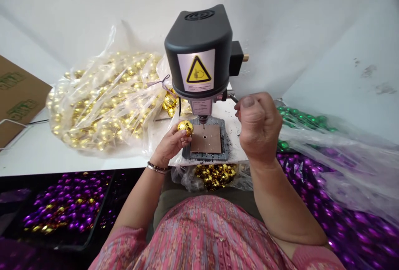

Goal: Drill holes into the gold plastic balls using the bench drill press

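A black bench drill press [199,33] with a yellow warning triangle stands on the white table before me. My left hand [174,142] pinches a shiny gold ball [186,127], mirror-tiled like a disco ball, just left of the drill bit [203,126]. Below the bit lies a brown square plate [210,145] with a small hole, on the grey base [187,152] of the press. My right hand [260,122] is closed around the feed lever [232,97] at the press's right side; its outer end is hidden in the fist.
Left stands a large clear bag [102,99] of gold balls. Gold balls [216,175] also fill a bag at my lap. A black crate [67,203] holds purple and gold balls. Green balls [304,118] and purple balls [336,216] lie at right. Dark shavings [229,145] litter the base.
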Tool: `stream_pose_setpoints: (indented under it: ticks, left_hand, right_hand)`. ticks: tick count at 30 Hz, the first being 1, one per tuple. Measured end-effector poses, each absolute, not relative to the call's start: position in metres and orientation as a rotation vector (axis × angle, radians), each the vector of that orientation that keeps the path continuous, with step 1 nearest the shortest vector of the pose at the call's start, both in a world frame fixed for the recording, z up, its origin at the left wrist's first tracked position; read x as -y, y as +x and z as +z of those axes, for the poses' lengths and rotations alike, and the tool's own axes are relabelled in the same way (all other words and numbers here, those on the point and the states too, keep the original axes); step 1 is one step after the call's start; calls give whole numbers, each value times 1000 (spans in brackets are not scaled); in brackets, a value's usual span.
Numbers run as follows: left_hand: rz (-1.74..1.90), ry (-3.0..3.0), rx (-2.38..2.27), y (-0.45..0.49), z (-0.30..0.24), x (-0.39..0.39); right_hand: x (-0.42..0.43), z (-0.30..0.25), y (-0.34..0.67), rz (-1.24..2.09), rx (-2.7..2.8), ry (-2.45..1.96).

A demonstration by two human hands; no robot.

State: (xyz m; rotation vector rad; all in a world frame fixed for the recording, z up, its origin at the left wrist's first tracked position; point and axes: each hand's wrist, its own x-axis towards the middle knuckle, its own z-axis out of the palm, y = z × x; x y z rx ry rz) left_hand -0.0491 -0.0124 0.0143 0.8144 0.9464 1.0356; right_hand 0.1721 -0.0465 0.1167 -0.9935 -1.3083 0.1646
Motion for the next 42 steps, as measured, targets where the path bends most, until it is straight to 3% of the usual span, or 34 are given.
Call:
stream_pose_setpoints:
  ticks: [13, 26, 42]
  left_hand:
    - [869, 1379, -1456, -12, -3, 7]
    - [710, 1709, -1525, 2, 14, 14]
    - [686, 1798, -1575, 5, 9, 16]
  right_hand:
    - [41, 143, 175, 277, 1340, -1022]
    - [42, 144, 177, 315, 1355, -1066]
    - [55, 88, 181, 56, 1497, -972]
